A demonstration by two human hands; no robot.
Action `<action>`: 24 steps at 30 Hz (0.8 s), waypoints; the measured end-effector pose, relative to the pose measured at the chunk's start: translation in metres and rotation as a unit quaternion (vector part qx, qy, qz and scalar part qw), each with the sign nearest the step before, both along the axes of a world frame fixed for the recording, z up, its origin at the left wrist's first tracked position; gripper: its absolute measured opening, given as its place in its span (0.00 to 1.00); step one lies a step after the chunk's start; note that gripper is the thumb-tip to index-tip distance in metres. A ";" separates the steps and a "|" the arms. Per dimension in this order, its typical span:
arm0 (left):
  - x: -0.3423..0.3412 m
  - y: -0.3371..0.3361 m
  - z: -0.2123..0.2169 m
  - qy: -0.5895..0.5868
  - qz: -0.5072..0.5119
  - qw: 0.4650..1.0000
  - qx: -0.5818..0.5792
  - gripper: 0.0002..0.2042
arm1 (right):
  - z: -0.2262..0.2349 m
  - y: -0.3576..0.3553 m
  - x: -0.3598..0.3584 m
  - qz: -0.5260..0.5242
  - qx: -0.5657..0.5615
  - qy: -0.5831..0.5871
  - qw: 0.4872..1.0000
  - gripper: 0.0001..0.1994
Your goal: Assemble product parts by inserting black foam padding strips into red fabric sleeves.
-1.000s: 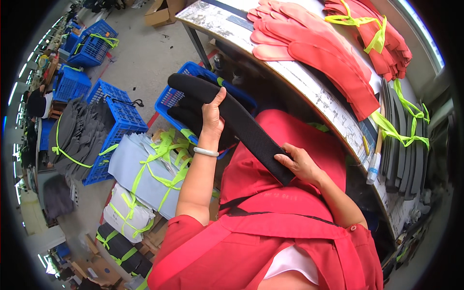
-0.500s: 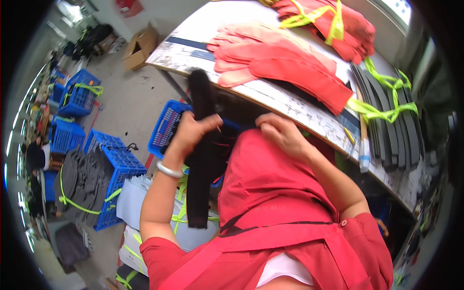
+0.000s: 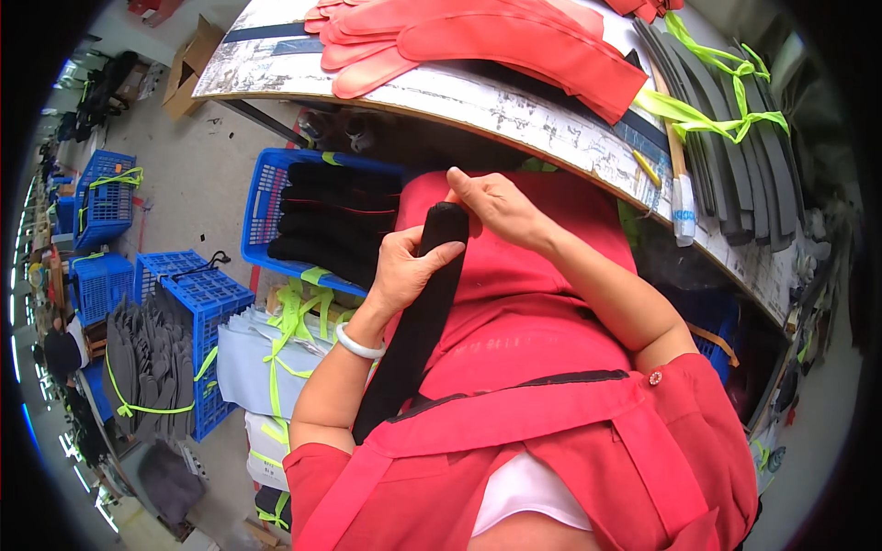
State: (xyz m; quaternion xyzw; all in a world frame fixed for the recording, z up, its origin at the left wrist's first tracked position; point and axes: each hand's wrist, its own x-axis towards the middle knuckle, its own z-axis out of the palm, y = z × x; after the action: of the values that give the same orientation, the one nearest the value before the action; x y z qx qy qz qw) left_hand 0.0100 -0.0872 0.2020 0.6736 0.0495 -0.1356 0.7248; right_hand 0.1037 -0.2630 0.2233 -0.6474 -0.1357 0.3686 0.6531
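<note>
My left hand (image 3: 402,268) is closed around a long black fabric piece (image 3: 424,308), with the thumb lying across its front. The piece is folded narrow and slants over the red apron (image 3: 542,294) on my lap, its rounded end up and its lower end against my left upper arm. Right beside that upper end is my right hand (image 3: 501,209), fingers bent together and the tips close to the fabric. Whatever those fingertips may hold is hidden. A blue crate (image 3: 260,207) to the left holds several similar black pieces (image 3: 335,207), one showing a red edge.
Ahead is a worn white table (image 3: 514,101) with coral-red gloves (image 3: 496,37), a yellow pen (image 3: 646,169), a brush (image 3: 682,197) and a tied bundle of dark grey strips (image 3: 726,138). Tied light-grey sheets (image 3: 266,363), another blue crate (image 3: 216,303) and dark grey pieces (image 3: 147,354) stand left.
The black piece has come from over the crate to the right, onto my lap, held in my left hand. My right hand has moved left and up to its end. The view has shifted.
</note>
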 end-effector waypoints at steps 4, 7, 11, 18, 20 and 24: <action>-0.004 -0.013 0.000 -0.096 0.006 0.993 0.062 0.09 | -0.001 0.008 -0.029 -0.068 -0.114 -0.398 0.908 0.16; -0.005 -0.012 0.002 -0.030 -0.025 0.997 0.065 0.08 | -0.021 0.011 -0.014 -0.058 -0.101 -0.216 0.969 0.21; -0.007 -0.006 -0.002 0.034 -0.013 0.999 -0.023 0.08 | -0.005 -0.012 -0.003 -0.060 -0.028 0.042 0.997 0.30; 0.005 -0.001 0.000 0.078 -0.053 0.994 -0.059 0.09 | -0.008 -0.010 -0.030 -0.030 -0.072 -0.209 0.975 0.12; 0.005 -0.002 0.002 0.114 -0.071 0.987 -0.093 0.09 | -0.011 -0.013 -0.026 -0.035 -0.004 -0.052 0.998 0.15; 0.003 0.001 -0.008 0.123 -0.056 0.978 -0.161 0.12 | -0.013 -0.037 -0.013 -0.071 0.057 0.034 0.995 0.17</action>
State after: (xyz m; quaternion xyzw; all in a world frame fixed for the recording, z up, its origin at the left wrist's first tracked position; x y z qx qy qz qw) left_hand 0.0127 -0.0861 0.1944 0.5281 0.0777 -0.2639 0.8034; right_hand 0.0908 -0.3001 0.2105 -0.6041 -0.0875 0.3350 0.7178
